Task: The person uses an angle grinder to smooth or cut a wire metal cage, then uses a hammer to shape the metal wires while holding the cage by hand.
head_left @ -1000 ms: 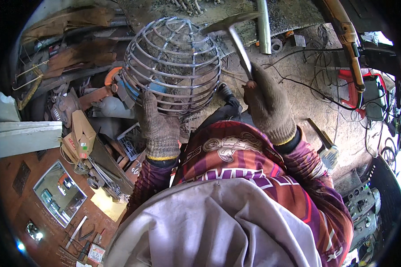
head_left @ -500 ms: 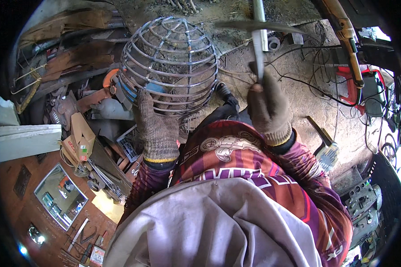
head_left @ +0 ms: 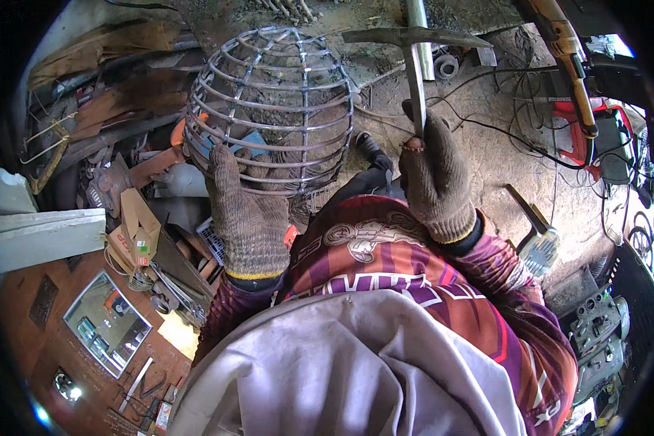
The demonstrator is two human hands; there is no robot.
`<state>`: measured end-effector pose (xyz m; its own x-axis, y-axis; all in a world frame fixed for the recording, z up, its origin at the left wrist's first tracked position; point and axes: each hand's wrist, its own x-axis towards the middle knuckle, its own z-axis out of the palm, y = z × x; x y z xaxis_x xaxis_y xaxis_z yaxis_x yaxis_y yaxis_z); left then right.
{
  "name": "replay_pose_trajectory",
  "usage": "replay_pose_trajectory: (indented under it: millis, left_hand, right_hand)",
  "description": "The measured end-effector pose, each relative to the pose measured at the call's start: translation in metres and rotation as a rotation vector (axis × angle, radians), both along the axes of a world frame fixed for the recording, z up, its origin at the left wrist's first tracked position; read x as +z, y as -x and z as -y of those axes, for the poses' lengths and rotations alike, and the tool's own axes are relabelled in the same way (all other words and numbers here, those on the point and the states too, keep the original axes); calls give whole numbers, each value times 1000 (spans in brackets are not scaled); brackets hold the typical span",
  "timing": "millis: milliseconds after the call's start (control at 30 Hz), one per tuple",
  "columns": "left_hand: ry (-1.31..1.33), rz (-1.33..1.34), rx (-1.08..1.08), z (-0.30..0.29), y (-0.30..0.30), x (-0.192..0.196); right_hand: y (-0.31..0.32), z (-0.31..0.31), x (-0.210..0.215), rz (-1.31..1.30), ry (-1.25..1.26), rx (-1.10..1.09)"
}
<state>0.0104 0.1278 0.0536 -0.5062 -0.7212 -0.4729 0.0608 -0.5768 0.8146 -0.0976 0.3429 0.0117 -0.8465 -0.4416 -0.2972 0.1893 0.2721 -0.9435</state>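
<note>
A round, open cage of welded metal bars point(head_left: 304, 109) sits upper left of centre. My left hand point(head_left: 247, 225), in a grey-brown knit glove, is closed around its lower bars, the fingers partly hidden behind them. In my gloved right hand point(head_left: 439, 185) is a chipping hammer point(head_left: 416, 80), gripped by its flat metal handle. Its long, narrow head lies crosswise above the hand, to the right of the cage and apart from it. A fingertip shows through the right glove.
Scrap wood, an orange-guarded power tool point(head_left: 179, 131) and a cardboard box point(head_left: 134, 229) crowd the left. Cables point(head_left: 519, 138) run over the floor at right, near a red-framed machine point(head_left: 574, 138). A brush-like tool point(head_left: 539, 251) lies nearer me.
The hammer, blurred before, now shows sharply and sits slightly lower and to the left. The cage and my left hand have shifted a little left.
</note>
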Motion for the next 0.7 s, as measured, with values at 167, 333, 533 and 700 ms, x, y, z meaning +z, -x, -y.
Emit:
replay_pose_trajectory:
  millis: [167, 333, 533, 700]
  left_hand:
    - [-47, -20, 27, 2, -3, -3]
    - [-20, 0, 18, -4, 2, 3]
    - [-23, -17, 21, -5, 4, 3]
    - [-28, 10, 44, -5, 4, 2]
  right_hand:
    - [-4, -2, -10, -234, 2, -12]
    - [-3, -4, -22, -179, -113, 89]
    - [-7, -2, -8, -149, -75, 18]
    - [-11, 1, -4, -24, -102, 25]
